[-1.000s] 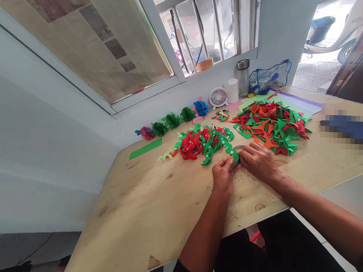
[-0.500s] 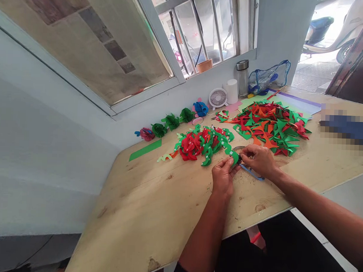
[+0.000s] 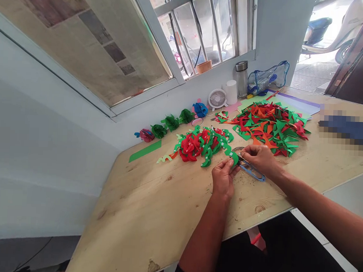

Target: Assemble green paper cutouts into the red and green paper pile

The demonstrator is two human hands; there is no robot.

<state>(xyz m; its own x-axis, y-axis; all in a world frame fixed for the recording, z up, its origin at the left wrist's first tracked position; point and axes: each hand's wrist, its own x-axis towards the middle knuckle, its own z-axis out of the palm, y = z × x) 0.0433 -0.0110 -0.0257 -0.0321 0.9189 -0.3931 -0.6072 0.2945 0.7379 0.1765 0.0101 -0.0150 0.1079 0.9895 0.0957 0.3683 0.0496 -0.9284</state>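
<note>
Between the thumb and fingers of my left hand (image 3: 223, 179) is a wavy green paper strip (image 3: 232, 154) with small white squares on it. My right hand (image 3: 260, 159) is closed in a pinch just right of the strip's end. Whatever sits between its fingertips is too small to make out. Beneath the right hand lies a blue-handled tool (image 3: 253, 172), apparently scissors, its front part hidden. Left of my hands spreads a pile of wavy red and green paper pieces (image 3: 196, 144), several bearing white squares.
A heap of red, green and orange paper offcuts (image 3: 268, 127) covers the right back. Along the wall stand folded paper figures (image 3: 171, 122), a small white fan (image 3: 217, 98), a glass bottle (image 3: 242, 79) and a clear blue-edged pouch (image 3: 268, 78). A green paper strip (image 3: 145, 150) lies left.
My right hand's fingers have shifted slightly and tightened near the strip's end. More of the blue handle shows beneath them. The left hand keeps its hold almost unmoved.
</note>
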